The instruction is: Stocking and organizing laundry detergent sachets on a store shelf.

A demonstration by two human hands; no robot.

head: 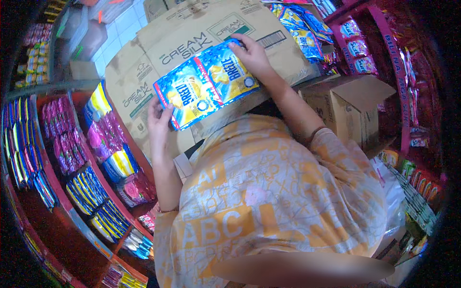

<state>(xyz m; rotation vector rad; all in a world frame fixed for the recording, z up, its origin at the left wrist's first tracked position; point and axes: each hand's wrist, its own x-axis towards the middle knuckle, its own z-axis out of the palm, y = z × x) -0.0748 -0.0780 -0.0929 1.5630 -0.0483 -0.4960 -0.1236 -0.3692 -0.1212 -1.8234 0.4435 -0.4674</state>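
A strip of two joined Breeze detergent sachets (207, 84), blue and yellow, is stretched flat between my hands. My left hand (160, 109) grips its left end, thumb on the printed face and fingers behind. At the far right corner, my right hand (250, 54) pinches the other sachet with the thumb on top. Under the strip lies a large flattened cardboard carton (158, 39) with printed panels. Whether the strip touches the cardboard or is held just above it, I cannot tell.
Red shelves on the left hold rows of folded sachets (102, 196) and purple packs (70, 151). More Breeze packs (306, 39) are heaped beyond the carton's right edge. An open cardboard box (354, 108) stands by my right elbow. Surf sachets (358, 46) sit on the right shelf.
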